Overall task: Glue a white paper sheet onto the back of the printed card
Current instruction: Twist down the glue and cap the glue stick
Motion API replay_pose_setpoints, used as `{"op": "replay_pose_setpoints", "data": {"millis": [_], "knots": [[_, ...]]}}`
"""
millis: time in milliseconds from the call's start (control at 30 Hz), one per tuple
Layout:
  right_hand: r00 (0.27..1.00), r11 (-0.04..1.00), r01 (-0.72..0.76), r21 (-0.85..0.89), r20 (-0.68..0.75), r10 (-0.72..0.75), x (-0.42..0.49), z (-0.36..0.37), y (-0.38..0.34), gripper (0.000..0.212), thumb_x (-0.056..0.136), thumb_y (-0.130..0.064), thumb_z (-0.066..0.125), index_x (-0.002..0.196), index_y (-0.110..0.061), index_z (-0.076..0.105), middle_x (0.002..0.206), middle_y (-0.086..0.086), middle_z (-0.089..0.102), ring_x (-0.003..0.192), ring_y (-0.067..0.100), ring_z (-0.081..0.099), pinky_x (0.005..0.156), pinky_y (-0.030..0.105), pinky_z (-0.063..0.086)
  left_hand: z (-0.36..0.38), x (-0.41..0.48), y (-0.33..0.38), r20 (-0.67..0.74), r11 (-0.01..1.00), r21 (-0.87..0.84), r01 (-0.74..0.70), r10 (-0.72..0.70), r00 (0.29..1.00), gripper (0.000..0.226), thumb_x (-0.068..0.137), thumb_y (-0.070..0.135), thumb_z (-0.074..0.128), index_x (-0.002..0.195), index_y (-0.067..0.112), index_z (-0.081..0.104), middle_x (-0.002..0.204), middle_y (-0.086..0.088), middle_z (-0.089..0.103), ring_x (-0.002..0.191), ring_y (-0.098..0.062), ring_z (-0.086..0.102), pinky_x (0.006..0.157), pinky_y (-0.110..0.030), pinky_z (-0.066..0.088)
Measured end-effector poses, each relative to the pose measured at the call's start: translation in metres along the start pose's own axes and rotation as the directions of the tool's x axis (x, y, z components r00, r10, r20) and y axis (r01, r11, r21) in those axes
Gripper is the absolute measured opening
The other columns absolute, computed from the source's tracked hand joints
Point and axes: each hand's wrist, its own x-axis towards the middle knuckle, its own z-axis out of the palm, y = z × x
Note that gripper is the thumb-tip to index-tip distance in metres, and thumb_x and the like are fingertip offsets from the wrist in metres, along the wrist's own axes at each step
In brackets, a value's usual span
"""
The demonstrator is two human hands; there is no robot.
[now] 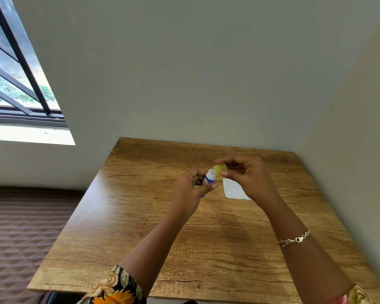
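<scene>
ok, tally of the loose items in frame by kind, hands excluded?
Glue stick, in left hand: 1
Yellow cap, in right hand: 1
White paper on the table, sheet count unclear: 1
Total: 3

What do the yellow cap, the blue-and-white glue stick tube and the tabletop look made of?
Translucent yellow cap, in the right hand: probably soft plastic, since light shows through it. Blue-and-white glue stick tube, in the left hand: looks like smooth, opaque plastic with a printed label. Brown table: wood-grain pattern with a matte sheen; could be laminate rather than solid wood.
</scene>
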Motion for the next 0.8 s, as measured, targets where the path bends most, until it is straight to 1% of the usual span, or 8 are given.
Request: {"op": "replay_pose_setpoints", "data": {"millis": [100, 200, 300, 400, 500, 633, 700, 800], "knots": [[1.0, 0.994, 0.013, -0.107, 0.027, -0.01, 0.003, 0.002, -0.004, 0.024, 0.075, 0.004, 0.066, 0.093, -0.012, 0.07, 0.085, -0.008, 0.066, 0.078, -0.003, 0.063, 0.07, 0.006, 0.049, 0.0, 0.0, 0.0, 0.006, 1.0, -0.006, -0.005, 0.005, 1.0, 0.018, 0.073, 0.004, 0.072, 0.084, 0.014, 0.063, 0.083, -0.006, 0.067, 0.078, -0.018, 0.062, 0.072, -0.026, 0.05], [0.998, 0.981, 0.05, -0.185, 0.058, -0.04, 0.005, 0.001, -0.008, 0.022, 0.075, 0.001, 0.067, 0.093, -0.011, 0.071, 0.087, -0.005, 0.067, 0.081, 0.004, 0.063, 0.074, 0.013, 0.051, -0.001, 0.001, -0.001, 0.01, 1.0, -0.011, -0.007, 0.007, 1.0, 0.017, 0.073, 0.003, 0.072, 0.084, 0.012, 0.063, 0.083, -0.006, 0.067, 0.078, -0.018, 0.062, 0.071, -0.023, 0.05], [0.989, 0.962, 0.115, -0.246, 0.115, -0.089, 0.008, 0.002, -0.011, 0.022, 0.074, 0.002, 0.067, 0.093, -0.008, 0.072, 0.089, -0.005, 0.067, 0.08, 0.001, 0.061, 0.073, 0.009, 0.048, -0.001, 0.0, -0.002, 0.013, 1.0, -0.013, -0.013, 0.014, 1.0, 0.017, 0.072, 0.001, 0.072, 0.086, 0.008, 0.063, 0.083, -0.007, 0.067, 0.078, -0.019, 0.062, 0.074, -0.028, 0.051], [0.98, 0.938, 0.146, -0.315, 0.174, -0.095, 0.009, 0.005, -0.013, 0.023, 0.075, 0.001, 0.067, 0.095, -0.008, 0.072, 0.095, 0.002, 0.07, 0.082, 0.005, 0.06, 0.072, 0.006, 0.045, -0.001, 0.0, -0.001, 0.009, 1.0, -0.01, -0.017, 0.017, 1.0, 0.017, 0.072, 0.001, 0.072, 0.085, 0.006, 0.063, 0.083, -0.01, 0.067, 0.077, -0.02, 0.061, 0.073, -0.031, 0.05], [0.976, 0.912, 0.175, -0.37, 0.188, -0.111, 0.01, 0.008, -0.015, 0.023, 0.076, 0.0, 0.066, 0.096, -0.01, 0.072, 0.098, 0.004, 0.071, 0.081, 0.005, 0.057, 0.069, 0.002, 0.041, 0.0, -0.001, 0.001, 0.003, 0.999, -0.042, -0.017, 0.017, 1.0, 0.018, 0.072, -0.002, 0.071, 0.08, 0.012, 0.062, 0.083, -0.014, 0.065, 0.078, -0.024, 0.06, 0.072, -0.035, 0.049], [0.973, 0.895, 0.194, -0.402, 0.197, -0.122, 0.008, 0.011, -0.017, 0.022, 0.077, -0.002, 0.066, 0.096, -0.011, 0.072, 0.098, 0.005, 0.071, 0.083, 0.008, 0.057, 0.073, 0.011, 0.042, -0.001, -0.002, 0.001, 0.001, 0.996, -0.078, -0.036, 0.036, 0.999, 0.026, 0.072, -0.005, 0.07, 0.074, 0.019, 0.061, 0.078, -0.009, 0.065, 0.077, -0.025, 0.06, 0.071, -0.033, 0.049], [0.975, 0.897, 0.186, -0.401, 0.187, -0.119, 0.007, 0.012, -0.016, 0.022, 0.077, -0.002, 0.066, 0.096, -0.011, 0.072, 0.098, 0.005, 0.071, 0.082, 0.008, 0.057, 0.073, 0.011, 0.042, 0.0, -0.003, 0.0, -0.009, 0.996, -0.08, -0.043, 0.042, 0.999, 0.027, 0.071, -0.006, 0.07, 0.073, 0.02, 0.061, 0.076, -0.006, 0.066, 0.075, -0.021, 0.062, 0.07, -0.031, 0.05], [0.977, 0.895, 0.176, -0.41, 0.184, -0.108, 0.005, 0.012, -0.015, 0.023, 0.077, -0.002, 0.066, 0.096, -0.012, 0.072, 0.097, 0.003, 0.07, 0.082, 0.008, 0.058, 0.072, 0.01, 0.042, 0.002, -0.003, -0.002, -0.006, 0.996, -0.078, -0.043, 0.043, 0.999, 0.028, 0.072, -0.005, 0.07, 0.073, 0.022, 0.061, 0.074, -0.001, 0.067, 0.069, -0.008, 0.064, 0.066, -0.022, 0.052]]}}
